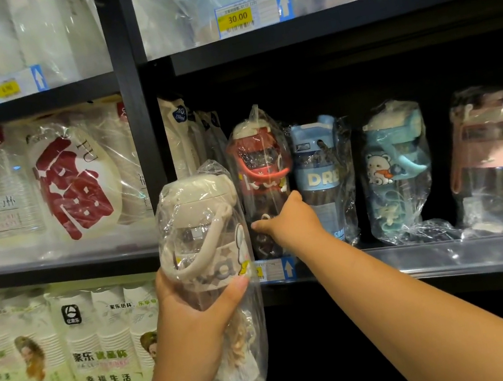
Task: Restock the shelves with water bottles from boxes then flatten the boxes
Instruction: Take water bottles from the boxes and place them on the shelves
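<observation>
**Left hand with beige bottle — placement at the left end of the shelf row**

The left hand [193, 326] is nearest the camera. It grips the bagged beige bottle [203, 231] around the lower body, with the thumb across the front and the fingers curled behind. The bottle's long axis is close to upright, cap uppermost and leaning slightly left. The loose tail of its bag hangs below the hand.

The right hand [289, 224] is extended further forward, to the shelf [422, 261]. Its thumb lies on the front of the red bottle [260, 172], low on the body. The fingers pass between that bottle and the blue bottle [321, 178] just beside it and are hidden, so the hand is judged to be clasping the red bottle.

Key relation: the beige bottle is in front of the shelf edge, just left of the red bottle and slightly lower, overlapping it in view. The black upright [136, 109] bounds the row on the left, leaving a narrow space between it and the red bottle.

Judgement: the left hand is the nearer one for placement. The beige bottle needs to go up and forward while kept vertical — probably once the right hand has shifted the red bottle. The clearance at the upright is the risk.

No boxes are in view.
</observation>
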